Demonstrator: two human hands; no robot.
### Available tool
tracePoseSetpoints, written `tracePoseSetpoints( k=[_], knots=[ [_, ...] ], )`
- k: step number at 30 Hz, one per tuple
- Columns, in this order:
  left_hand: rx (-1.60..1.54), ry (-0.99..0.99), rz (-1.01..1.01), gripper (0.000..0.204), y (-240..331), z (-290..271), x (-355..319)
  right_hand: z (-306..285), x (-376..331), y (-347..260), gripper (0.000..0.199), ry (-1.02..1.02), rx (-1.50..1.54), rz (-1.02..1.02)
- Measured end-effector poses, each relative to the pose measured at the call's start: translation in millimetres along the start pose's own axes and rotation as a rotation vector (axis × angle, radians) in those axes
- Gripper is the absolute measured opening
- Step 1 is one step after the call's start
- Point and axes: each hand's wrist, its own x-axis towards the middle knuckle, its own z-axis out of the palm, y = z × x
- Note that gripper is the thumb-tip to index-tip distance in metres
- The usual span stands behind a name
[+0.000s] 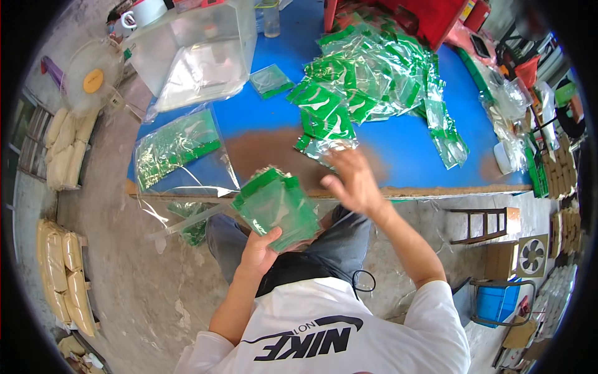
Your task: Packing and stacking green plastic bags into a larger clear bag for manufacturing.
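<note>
My left hand [260,244] grips a stack of flat green-and-clear plastic packets [277,209] in front of my lap, its thumb pressed on the top one. My right hand [355,181] is over the near edge of the blue table, thumb spread away from the fingers. Its fingertips reach the clear end of a loose green packet [330,124]; whether they touch it I cannot tell. Beyond that packet spreads a large heap of similar packets [380,75]. To the left, a big clear plastic bag [180,146] with rows of green packets inside lies partly over the table edge.
A red crate [430,25] stands tipped behind the heap. At the back left is a translucent bin [187,37], with a single packet [271,81] beside it. A fan [93,80] stands left of the blue table [261,112]. Filled sacks [62,274] lie on the left, a wooden stool [486,225] on the right.
</note>
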Motion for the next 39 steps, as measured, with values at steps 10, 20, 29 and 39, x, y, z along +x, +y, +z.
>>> tracePoseSetpoints(
  k=[10,20,29,39],
  knots=[
    [-0.114,0.042,0.113,0.056,-16,-16,7,24,18,18,0.04,-0.01,0.08,-0.125],
    [-0.233,-0.186,0.039,0.064,1,-51,-24,26,-35,0,0.057,-0.157,0.08,-0.316],
    [0.094,-0.096,0.058,0.063,20,0,0,18,30,-31,0.04,-0.32,0.697,0.535],
    [-0.353,-0.011,0.106,0.071,-2,-63,-18,57,36,-19,0.093,-0.319,-0.14,-0.225]
  ],
)
